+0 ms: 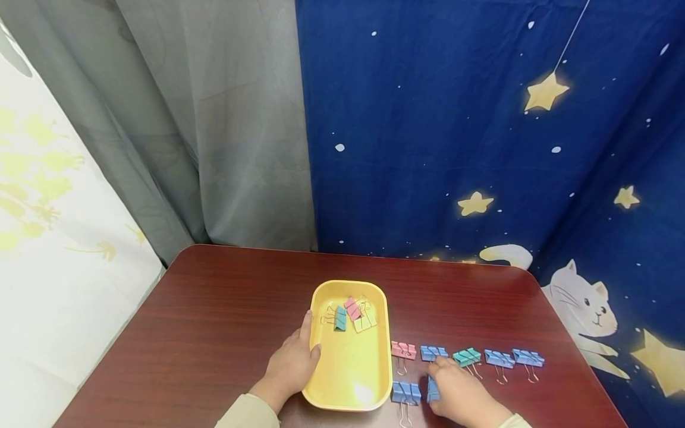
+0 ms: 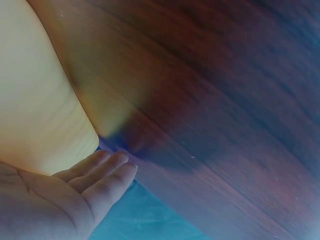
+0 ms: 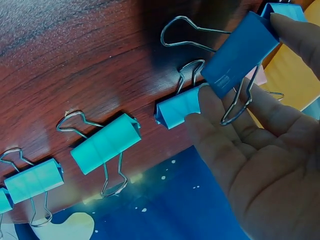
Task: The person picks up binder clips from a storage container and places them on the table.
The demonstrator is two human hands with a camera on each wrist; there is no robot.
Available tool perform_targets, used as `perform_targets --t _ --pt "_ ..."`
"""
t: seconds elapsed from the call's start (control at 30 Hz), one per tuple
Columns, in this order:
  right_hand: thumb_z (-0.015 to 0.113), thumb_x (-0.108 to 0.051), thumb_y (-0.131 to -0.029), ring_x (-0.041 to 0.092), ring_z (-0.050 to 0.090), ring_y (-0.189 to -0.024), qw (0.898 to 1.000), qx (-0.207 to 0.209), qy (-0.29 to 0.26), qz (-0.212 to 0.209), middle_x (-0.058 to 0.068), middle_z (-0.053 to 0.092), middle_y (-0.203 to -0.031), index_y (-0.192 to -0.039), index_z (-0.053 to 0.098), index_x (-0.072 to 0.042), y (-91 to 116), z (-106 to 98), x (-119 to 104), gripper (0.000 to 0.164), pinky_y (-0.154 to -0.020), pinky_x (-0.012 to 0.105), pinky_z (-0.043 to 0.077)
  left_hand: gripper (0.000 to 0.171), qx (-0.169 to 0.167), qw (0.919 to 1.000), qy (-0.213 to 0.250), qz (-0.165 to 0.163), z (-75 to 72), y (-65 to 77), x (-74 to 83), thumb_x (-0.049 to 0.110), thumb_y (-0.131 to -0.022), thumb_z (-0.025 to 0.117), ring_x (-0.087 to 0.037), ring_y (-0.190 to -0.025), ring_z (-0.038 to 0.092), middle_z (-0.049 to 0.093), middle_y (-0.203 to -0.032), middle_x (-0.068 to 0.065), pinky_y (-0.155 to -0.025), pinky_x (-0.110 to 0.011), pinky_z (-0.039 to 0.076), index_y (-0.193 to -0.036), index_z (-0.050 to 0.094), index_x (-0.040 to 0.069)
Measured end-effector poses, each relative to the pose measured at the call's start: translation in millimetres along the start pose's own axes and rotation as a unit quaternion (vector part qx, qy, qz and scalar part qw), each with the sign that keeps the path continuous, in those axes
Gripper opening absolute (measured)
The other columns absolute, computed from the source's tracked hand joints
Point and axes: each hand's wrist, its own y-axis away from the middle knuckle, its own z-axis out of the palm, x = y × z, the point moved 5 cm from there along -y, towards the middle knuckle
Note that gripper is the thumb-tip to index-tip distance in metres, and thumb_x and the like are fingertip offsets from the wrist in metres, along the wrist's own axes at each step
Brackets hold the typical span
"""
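Observation:
My left hand rests along the left side of a yellow tray, its fingers extended against the outer wall in the left wrist view. Inside the tray lie a teal binder clip, a pink one and pale yellow clips. My right hand pinches a blue binder clip between thumb and fingers. Just beyond its fingertips is another blue clip on the table. A further blue clip sits between the tray and that hand.
Right of the tray, a row holds a pink clip, a green clip and two blue clips farther right. All lie on a dark red wooden table. Grey and blue star-patterned curtains hang behind it.

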Motion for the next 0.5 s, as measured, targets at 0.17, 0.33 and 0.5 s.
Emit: perform_targets --t 0.17,0.33,0.5 --pt "0.082 -0.012 -0.055 0.032 0.059 -0.096 1.0 -0.004 -0.003 0.002 0.009 0.062 -0.096 -0.099 0.067 0.004 -0.2 -0.3 0.2 0.05 -0.086 0.05 0.051 0.071 0.002 1.0 0.001 0.001 -1.1 0.1 0.4 0.027 -0.097 0.052 -0.045 -0.124 0.049 0.048 -0.139 -0.027 -0.096 -0.057 0.044 -0.154 0.017 0.005" --pt "0.081 -0.011 -0.054 0.031 0.059 -0.095 1.0 0.002 0.005 -0.004 0.008 0.061 -0.094 -0.098 0.067 0.004 -0.3 -0.1 -0.5 0.049 -0.086 0.05 0.051 0.07 0.002 1.0 0.0 0.001 -1.5 0.6 1.1 0.027 -0.097 0.052 -0.045 -0.125 0.049 0.047 -0.139 -0.027 -0.096 -0.057 0.044 -0.154 0.017 0.005" --pt "0.082 -0.012 -0.055 0.031 0.06 -0.095 1.0 -0.007 0.002 0.016 0.008 0.061 -0.093 -0.097 0.068 0.004 -1.0 1.2 -0.7 0.048 -0.087 0.05 0.051 0.071 0.001 1.0 0.0 0.001 -1.9 0.9 1.5 0.027 -0.097 0.052 -0.044 -0.125 0.049 0.048 -0.139 -0.026 -0.096 -0.057 0.044 -0.154 0.016 0.005"
